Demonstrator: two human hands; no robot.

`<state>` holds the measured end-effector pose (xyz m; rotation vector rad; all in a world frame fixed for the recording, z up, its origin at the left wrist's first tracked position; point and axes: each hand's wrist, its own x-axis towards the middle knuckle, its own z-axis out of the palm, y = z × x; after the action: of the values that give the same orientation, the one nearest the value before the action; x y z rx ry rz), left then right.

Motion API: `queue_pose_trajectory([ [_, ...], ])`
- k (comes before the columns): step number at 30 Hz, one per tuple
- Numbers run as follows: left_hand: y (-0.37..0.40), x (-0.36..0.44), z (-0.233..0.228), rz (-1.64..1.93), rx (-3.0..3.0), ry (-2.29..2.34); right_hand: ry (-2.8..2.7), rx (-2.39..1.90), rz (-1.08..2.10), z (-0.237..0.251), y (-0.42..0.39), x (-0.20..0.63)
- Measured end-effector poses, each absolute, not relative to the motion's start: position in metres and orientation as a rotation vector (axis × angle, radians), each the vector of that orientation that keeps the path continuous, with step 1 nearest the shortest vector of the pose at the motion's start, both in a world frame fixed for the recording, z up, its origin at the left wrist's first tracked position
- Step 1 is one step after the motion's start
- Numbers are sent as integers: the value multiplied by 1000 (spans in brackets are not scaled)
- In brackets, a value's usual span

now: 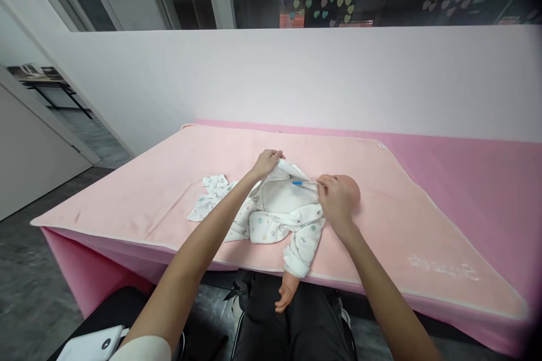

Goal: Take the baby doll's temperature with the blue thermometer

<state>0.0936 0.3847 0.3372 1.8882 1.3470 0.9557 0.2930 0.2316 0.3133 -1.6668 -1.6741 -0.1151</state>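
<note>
Pink fleece blanket [169,180] covered the bench, and a bald plastic baby doll [351,192] lay near its front edge, one arm hanging over. Its white printed cotton romper [279,220] was spread open. The left hand [266,162] pinched the garment's far flap, lifting it. The right hand [336,197], beside the doll's head, pinched the collar by a blue tag [297,183].

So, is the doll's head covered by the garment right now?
No, the doll's head lies bare on the pink blanket, beside the right hand, with the printed garment only over its body.
</note>
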Motion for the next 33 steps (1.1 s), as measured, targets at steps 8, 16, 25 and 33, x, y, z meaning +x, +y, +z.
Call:
queue_pose_trajectory([
  [8,353,103,357,676,1973,938,-1964,-2095,-156,313,330,242],
  [16,332,56,357,152,2615,1494,-2179,-1896,-219,320,333,265],
  [25,302,30,417,-239,2421,1064,-2089,-1484,-183,317,284,305],
  [33,346,89,335,615,2430,1464,-1597,-1317,-12,290,270,339],
])
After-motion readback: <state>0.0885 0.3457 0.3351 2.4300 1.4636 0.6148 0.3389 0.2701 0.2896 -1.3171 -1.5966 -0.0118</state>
